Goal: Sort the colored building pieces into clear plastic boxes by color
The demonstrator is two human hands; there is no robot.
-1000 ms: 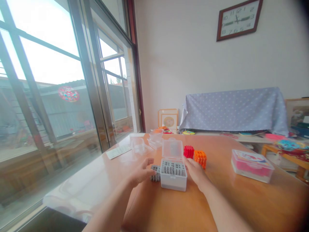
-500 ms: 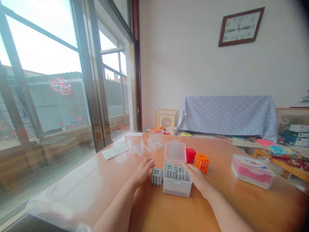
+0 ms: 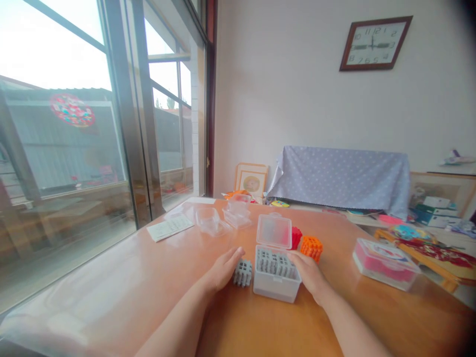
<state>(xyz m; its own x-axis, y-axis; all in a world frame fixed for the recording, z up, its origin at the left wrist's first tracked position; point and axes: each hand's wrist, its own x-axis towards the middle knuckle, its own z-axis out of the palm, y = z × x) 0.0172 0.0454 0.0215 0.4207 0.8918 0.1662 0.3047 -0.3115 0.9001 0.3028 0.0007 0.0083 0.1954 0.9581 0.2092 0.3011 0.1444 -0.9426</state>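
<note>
My left hand (image 3: 226, 269) is beside a small grey block stack (image 3: 243, 273) on the table, with its fingers stretched out along the stack's left back side. I cannot tell whether they touch it. Just right of the stack stands a clear plastic box (image 3: 275, 287) with its lid (image 3: 274, 231) tipped back. Grey interlocking pieces (image 3: 275, 263) stand in rows inside the box. At the box's right rim my right hand (image 3: 308, 271) holds on; its outer fingers are partly hidden. Behind the box are red pieces (image 3: 296, 237), partly covered by the lid, and an orange stack (image 3: 311, 248).
Clear empty containers (image 3: 211, 221) sit toward the back left beside a printed paper (image 3: 170, 228). On the right is a closed clear box with pink contents (image 3: 386, 263). A large window (image 3: 67, 148) borders the table's left side.
My left hand has moved nearer the grey stack, its fingers straighter. The box's lid covers more of the red pieces. My right hand stays at the rim. The view has shifted slightly.
</note>
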